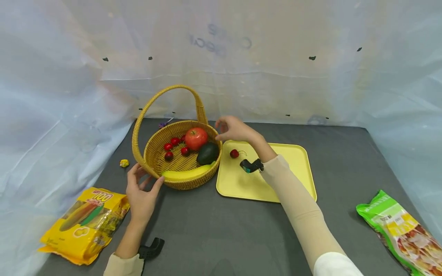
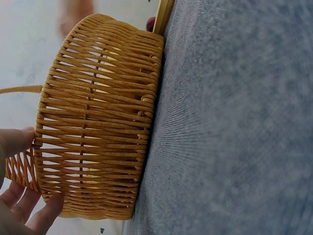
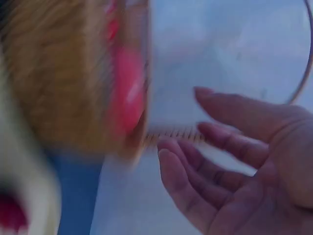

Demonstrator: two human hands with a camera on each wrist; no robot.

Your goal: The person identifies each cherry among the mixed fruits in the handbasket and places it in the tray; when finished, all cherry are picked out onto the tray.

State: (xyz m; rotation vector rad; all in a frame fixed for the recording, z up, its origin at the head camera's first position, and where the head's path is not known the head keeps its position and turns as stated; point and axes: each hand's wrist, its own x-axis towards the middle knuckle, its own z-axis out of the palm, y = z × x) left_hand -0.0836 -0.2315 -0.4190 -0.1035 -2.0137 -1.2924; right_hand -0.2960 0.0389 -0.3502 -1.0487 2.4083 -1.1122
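A yellow snack bag [image 1: 86, 226] is laid at the left of the dark-covered bench [image 1: 221, 234], near a small yellow wrapped sweet [image 1: 124, 163]; a green-edged bag [image 1: 404, 234] is set at the right. Pale sheeting [image 1: 255, 50] is hung behind.

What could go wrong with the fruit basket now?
The basket might tip if lifted now: the left hand grips one side, while the right hand seems to hold nothing.

If it tips, the small red fruits, lying loose inside, could roll out.

The cherry sits loose on the yellow tray, close to the basket, so a bump might send it rolling.
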